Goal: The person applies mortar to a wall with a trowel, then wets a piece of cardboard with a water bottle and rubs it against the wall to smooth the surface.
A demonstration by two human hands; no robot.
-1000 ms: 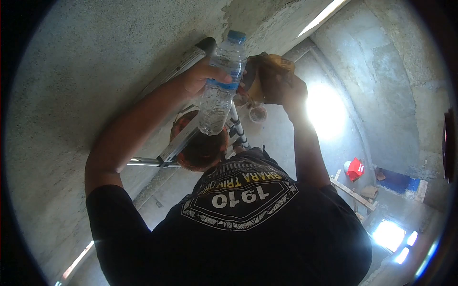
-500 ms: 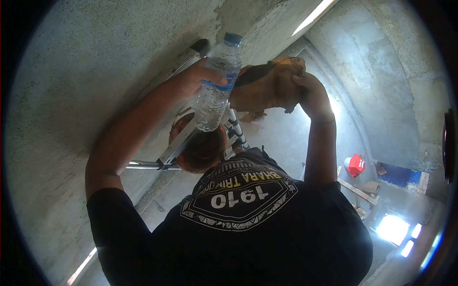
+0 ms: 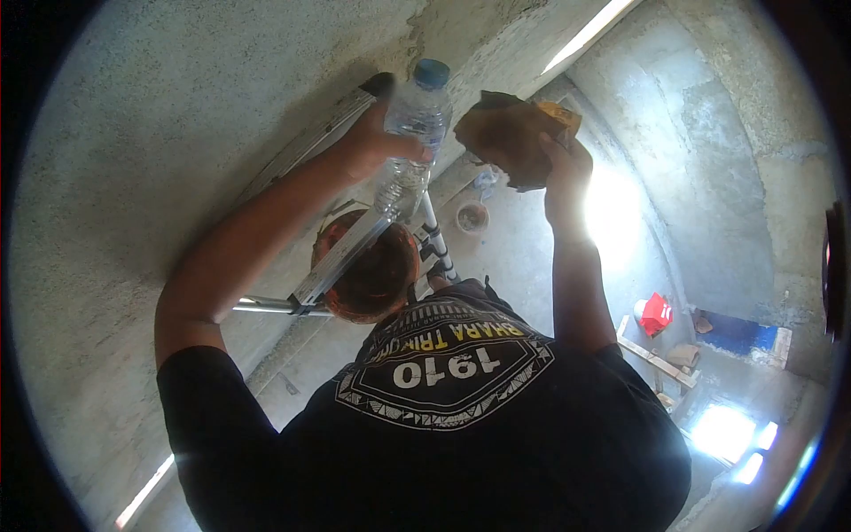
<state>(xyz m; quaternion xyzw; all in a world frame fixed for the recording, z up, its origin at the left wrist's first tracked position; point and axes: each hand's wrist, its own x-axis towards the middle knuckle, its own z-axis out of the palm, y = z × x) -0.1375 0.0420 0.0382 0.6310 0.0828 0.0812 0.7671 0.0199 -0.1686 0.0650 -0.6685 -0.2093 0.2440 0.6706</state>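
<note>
The bottle (image 3: 415, 120) was up at twelve o'clock, with its cap pointing to one. The left hand (image 3: 365, 146), at eleven, was wrapped around its middle, thumb across the front, maybe because the round side gave a good hold. The fingers behind could not be seen well.

The brown sheet (image 3: 505, 137), with ragged edges, was at one o'clock, near the bottle but apart from it. The right hand (image 3: 569, 173) pinched its right side with the thumb on top, perhaps so that most of it stuck out free.

Both arms reached up from the shirt (image 3: 443, 390) at six o'clock. The left elbow was bent out toward nine; the right arm was straighter.

The bucket (image 3: 341, 303) was just left of the middle by the ladder (image 3: 341, 269), likely to be close by.
</note>
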